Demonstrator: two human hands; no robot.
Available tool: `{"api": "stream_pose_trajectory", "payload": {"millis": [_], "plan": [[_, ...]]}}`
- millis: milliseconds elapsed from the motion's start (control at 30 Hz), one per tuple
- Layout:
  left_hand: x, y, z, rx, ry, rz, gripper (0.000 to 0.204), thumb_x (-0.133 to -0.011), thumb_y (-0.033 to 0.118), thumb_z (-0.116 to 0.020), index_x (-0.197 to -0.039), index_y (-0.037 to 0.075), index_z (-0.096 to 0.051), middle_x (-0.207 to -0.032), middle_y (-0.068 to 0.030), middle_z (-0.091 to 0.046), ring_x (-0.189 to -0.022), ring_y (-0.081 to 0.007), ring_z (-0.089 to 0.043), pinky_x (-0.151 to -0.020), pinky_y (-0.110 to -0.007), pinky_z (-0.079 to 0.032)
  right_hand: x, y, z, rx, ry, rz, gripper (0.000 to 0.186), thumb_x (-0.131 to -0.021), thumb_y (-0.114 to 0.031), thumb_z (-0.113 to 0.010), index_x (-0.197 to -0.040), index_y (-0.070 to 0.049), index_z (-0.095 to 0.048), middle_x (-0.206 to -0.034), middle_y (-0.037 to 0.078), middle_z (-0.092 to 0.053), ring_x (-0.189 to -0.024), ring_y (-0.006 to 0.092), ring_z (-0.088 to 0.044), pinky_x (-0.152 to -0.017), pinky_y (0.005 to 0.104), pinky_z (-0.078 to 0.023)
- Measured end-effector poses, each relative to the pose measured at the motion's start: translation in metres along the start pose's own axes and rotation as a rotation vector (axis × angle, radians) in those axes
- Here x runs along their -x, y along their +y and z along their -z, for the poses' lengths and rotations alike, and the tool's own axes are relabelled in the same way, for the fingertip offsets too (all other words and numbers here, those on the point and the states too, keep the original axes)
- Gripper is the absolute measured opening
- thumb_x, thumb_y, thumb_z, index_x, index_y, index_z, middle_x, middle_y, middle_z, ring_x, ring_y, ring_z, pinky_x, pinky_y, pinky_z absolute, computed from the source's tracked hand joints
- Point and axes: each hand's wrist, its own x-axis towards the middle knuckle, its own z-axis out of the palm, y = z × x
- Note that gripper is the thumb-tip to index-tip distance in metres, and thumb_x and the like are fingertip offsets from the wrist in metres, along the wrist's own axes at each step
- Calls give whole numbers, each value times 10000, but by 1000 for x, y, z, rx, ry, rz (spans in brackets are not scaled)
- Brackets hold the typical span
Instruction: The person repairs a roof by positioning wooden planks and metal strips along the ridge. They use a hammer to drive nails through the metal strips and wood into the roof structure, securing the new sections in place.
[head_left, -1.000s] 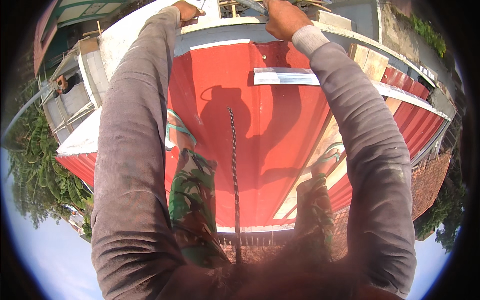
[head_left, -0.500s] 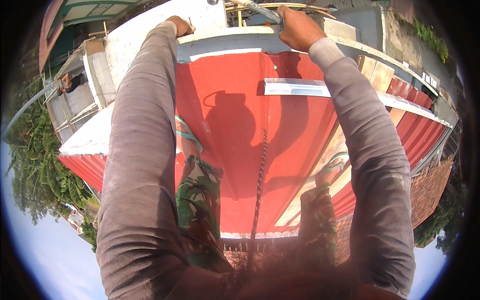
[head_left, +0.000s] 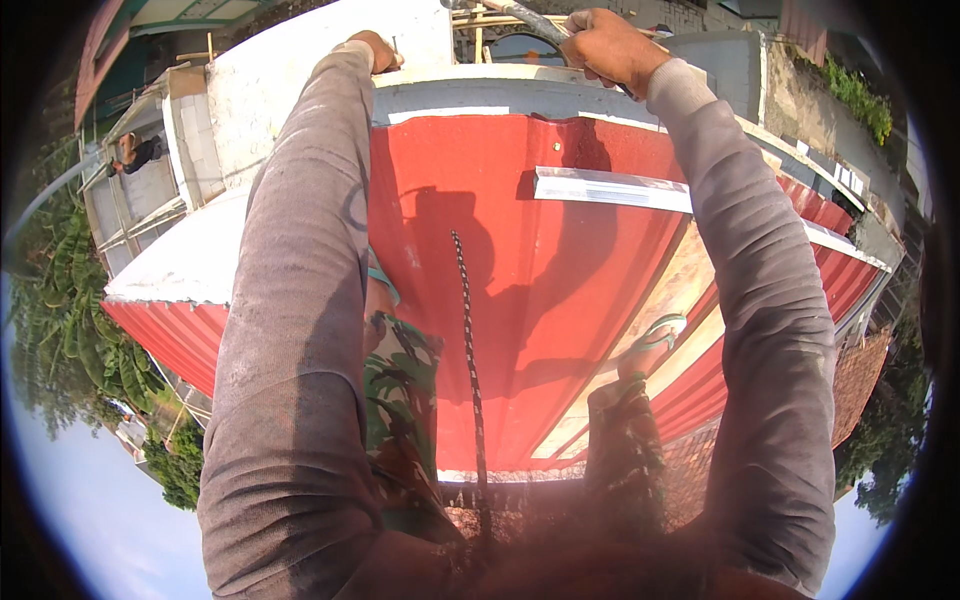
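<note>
My right hand [head_left: 618, 50] is wrapped round the dark handle of a hammer [head_left: 535, 22], whose head lies at the top edge of the picture and is partly cut off. At the edge of a white wall, my left hand [head_left: 378, 52] is closed on a thin upright piece that looks like a nail [head_left: 394, 44]. Below both hands runs a grey-white ledge [head_left: 470, 90], along the upper end of the red corrugated metal sheet [head_left: 450, 150]. A white metal strip [head_left: 610, 190] lies across the sheet, passing under my right forearm.
My sandalled feet stand on the roof, the right one by wooden planks [head_left: 640, 330]. A dark-and-white patterned cord [head_left: 468, 330] hangs in front of me. Tiled roofing [head_left: 862, 390] slopes away at right. Another person [head_left: 138, 152] is far off at left, near block walls.
Both hands have shifted slightly right in the picture, the hammer moving with the right hand. The hanging cord has swung left. My view has shifted a little.
</note>
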Motion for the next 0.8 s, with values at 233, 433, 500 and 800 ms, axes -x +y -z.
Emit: {"api": "stream_pose_trajectory", "payload": {"millis": [233,433,500,800], "plan": [[27,68,53,-193,-178,-39,390,-1047,321,-582,-1389,182,-707,-1494,-26,-638,-1367,-197,-580,-1186,-382,-352,-47,17,-20,668,468,886,320,-997,-144,-554,-1250,-108,-746,-924,230,-744,-906,405,-743,-884,445,-588],[47,32,36,-142,-192,82,401,-1075,345,-555,-1434,229,-689,-1499,-8,-646,-1389,-225,-579,-1204,-387,-385,-33,-55,-58,-129,288,673,402,-1009,-173,-580,-1389,-110,-696,-1123,304,-740,-1028,427,-735,-920,468,-558],[58,71,59,-147,-181,81,407,-1085,380,-544,-1439,243,-688,-1476,-5,-665,-1367,-244,-600,-1189,-395,-417,-28,-48,-48,-66,209,477,397,-1013,-184,-572,-1381,-103,-697,-1130,309,-732,-1027,444,-735,-912,471,-571],[61,64,60,15,-203,185,500,-1073,526,-525,-1445,235,-687,-1466,-24,-679,-1297,-277,-648,-1132,-425,-468,-24,-82,-57,190,350,261,369,-947,-231,-641,-1236,-24,-738,-1110,326,-729,-1133,466,-705,-980,549,-559]]}}
